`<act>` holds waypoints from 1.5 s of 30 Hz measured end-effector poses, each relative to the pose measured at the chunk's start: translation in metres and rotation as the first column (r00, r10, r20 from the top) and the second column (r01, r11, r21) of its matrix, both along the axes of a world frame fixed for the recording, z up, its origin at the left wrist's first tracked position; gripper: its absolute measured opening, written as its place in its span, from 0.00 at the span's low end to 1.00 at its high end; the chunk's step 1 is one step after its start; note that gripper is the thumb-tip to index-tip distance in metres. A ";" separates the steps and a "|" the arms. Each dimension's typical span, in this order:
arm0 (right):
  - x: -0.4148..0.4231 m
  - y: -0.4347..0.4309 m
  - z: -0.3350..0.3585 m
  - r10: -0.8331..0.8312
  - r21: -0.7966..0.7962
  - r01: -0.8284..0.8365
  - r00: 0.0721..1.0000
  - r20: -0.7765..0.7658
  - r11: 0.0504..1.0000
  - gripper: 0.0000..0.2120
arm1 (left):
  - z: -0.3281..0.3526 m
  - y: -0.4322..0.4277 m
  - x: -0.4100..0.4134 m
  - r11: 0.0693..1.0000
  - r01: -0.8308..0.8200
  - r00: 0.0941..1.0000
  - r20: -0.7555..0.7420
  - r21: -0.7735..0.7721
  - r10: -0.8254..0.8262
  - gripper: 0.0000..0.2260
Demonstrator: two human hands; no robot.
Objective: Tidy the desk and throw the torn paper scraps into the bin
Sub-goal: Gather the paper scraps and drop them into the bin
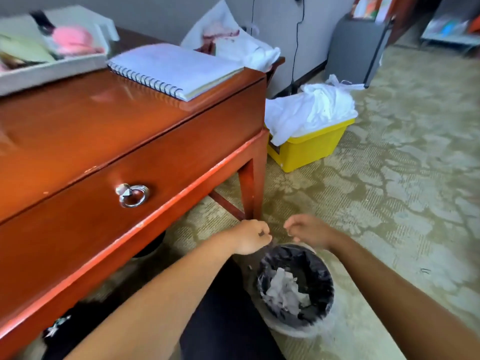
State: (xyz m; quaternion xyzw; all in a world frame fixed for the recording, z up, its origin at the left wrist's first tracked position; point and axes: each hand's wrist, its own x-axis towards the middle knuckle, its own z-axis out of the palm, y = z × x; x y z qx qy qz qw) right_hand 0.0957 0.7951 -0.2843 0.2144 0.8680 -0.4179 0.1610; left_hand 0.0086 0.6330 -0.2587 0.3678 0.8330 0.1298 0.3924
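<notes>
The small round bin (320,278) with a black liner stands on the carpet by the desk's front right leg. Crumpled white paper scraps (285,291) lie inside it. My left hand (253,236) hovers at the bin's far left rim, fingers curled in, with nothing visible in them. Just right of it, my right hand (307,229) hangs over the far rim with loosely curled fingers and holds nothing. The wooden desk (104,126) carries a spiral notebook (171,66) and a white tray (52,68) with blurred items.
A yellow box (306,148) draped with white cloth (311,107) sits on the carpet to the right of the desk. A grey cabinet (355,48) stands by the far wall. My dark-clad leg (220,307) is left of the bin. Open carpet stretches to the right.
</notes>
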 end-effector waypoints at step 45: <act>-0.067 -0.588 0.228 0.919 0.559 -0.749 0.173 -0.353 0.356 0.33 | 0.191 -0.582 0.116 0.273 -0.897 -0.127 -0.794 0.347 0.594 0.43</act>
